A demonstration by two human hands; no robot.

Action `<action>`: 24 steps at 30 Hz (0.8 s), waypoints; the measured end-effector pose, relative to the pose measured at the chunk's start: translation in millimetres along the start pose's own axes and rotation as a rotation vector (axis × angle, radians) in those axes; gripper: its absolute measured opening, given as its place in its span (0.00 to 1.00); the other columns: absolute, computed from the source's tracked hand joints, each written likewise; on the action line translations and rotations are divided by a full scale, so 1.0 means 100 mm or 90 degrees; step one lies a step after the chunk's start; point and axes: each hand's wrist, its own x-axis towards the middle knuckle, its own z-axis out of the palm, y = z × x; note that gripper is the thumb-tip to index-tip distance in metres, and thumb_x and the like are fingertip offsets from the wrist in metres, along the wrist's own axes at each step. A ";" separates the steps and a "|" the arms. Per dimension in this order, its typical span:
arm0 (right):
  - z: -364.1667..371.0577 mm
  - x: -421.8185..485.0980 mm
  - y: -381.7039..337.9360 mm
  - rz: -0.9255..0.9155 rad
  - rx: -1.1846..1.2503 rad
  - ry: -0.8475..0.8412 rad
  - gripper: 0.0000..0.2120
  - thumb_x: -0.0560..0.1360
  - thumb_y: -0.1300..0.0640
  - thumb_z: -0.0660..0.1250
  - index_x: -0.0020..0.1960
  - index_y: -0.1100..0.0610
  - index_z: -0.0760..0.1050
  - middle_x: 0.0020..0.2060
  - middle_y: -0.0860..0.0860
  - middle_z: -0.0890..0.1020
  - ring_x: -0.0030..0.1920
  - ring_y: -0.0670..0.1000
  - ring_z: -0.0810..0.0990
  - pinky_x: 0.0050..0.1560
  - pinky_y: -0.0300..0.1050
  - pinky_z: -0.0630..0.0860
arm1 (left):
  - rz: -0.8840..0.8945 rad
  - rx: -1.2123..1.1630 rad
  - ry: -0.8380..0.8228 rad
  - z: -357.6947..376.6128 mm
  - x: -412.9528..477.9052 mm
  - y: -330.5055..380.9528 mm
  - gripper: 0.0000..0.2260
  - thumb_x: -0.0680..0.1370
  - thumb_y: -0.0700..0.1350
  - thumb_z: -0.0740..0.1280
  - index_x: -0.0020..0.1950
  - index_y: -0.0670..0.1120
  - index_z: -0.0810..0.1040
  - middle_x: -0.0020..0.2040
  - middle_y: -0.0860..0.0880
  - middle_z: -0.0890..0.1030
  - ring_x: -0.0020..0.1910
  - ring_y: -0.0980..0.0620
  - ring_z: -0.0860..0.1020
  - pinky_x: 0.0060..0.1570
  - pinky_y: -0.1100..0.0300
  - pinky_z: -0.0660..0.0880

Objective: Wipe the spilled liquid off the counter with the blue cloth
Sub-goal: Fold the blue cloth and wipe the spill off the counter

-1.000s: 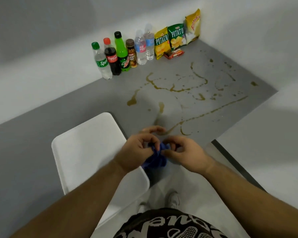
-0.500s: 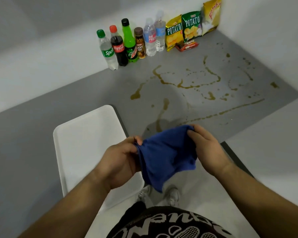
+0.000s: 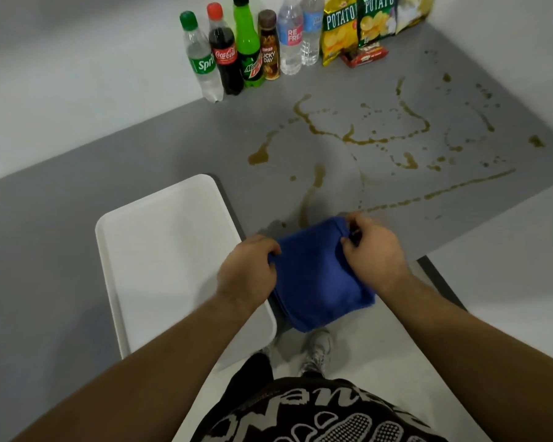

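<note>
The blue cloth [image 3: 316,275] hangs spread out between both hands at the counter's front edge. My left hand [image 3: 246,269] pinches its left corner and my right hand [image 3: 371,247] pinches its top right corner. Brown spilled liquid [image 3: 358,138] runs in thin trails, drips and small puddles across the grey counter [image 3: 141,154], from just beyond the cloth to the far right corner. One streak [image 3: 307,202] ends close to the cloth's top edge.
A white tray [image 3: 170,250] lies on the counter left of my hands. Several drink bottles [image 3: 246,49] and potato chip bags [image 3: 358,23] stand along the back wall. A small red packet [image 3: 364,55] lies before the bags. My shoes show on the floor below.
The cloth went from a bunched wad between my fingers to an unfolded sheet held by two corners. My view has moved closer to the counter.
</note>
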 end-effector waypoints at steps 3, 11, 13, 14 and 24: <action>0.05 -0.06 -0.02 -0.149 -0.103 0.054 0.18 0.78 0.57 0.70 0.68 0.54 0.77 0.63 0.55 0.80 0.60 0.59 0.78 0.60 0.52 0.74 | 0.061 0.034 0.039 -0.01 0.00 -0.11 0.08 0.78 0.44 0.69 0.56 0.49 0.83 0.58 0.53 0.82 0.57 0.50 0.77 0.54 0.52 0.80; 0.61 -0.35 0.02 -0.437 -0.288 -0.175 0.30 0.81 0.33 0.60 0.80 0.43 0.66 0.82 0.45 0.62 0.83 0.56 0.53 0.76 0.75 0.50 | 0.083 0.101 0.177 -0.07 0.08 -0.80 0.13 0.81 0.48 0.68 0.62 0.45 0.81 0.66 0.45 0.80 0.66 0.43 0.76 0.68 0.48 0.75; 0.67 -0.36 0.05 -0.372 -0.328 -0.154 0.38 0.78 0.26 0.56 0.83 0.42 0.57 0.84 0.46 0.56 0.84 0.57 0.48 0.76 0.76 0.49 | 0.053 0.111 0.176 -0.07 0.11 -0.92 0.16 0.81 0.51 0.66 0.67 0.45 0.78 0.71 0.45 0.77 0.70 0.42 0.74 0.72 0.44 0.72; 0.69 -0.37 0.04 -0.338 -0.347 -0.145 0.41 0.77 0.23 0.54 0.83 0.41 0.54 0.84 0.47 0.54 0.84 0.59 0.47 0.75 0.77 0.49 | 0.035 0.119 0.171 -0.05 0.12 -0.96 0.18 0.82 0.52 0.65 0.69 0.45 0.76 0.73 0.44 0.75 0.73 0.42 0.72 0.74 0.42 0.70; 0.99 -0.45 -0.27 -0.281 -0.366 -0.126 0.35 0.81 0.30 0.49 0.84 0.42 0.50 0.84 0.52 0.52 0.83 0.62 0.46 0.78 0.72 0.48 | 0.028 0.189 0.158 0.03 0.13 -1.04 0.24 0.81 0.54 0.59 0.76 0.46 0.69 0.78 0.44 0.70 0.78 0.41 0.66 0.79 0.39 0.60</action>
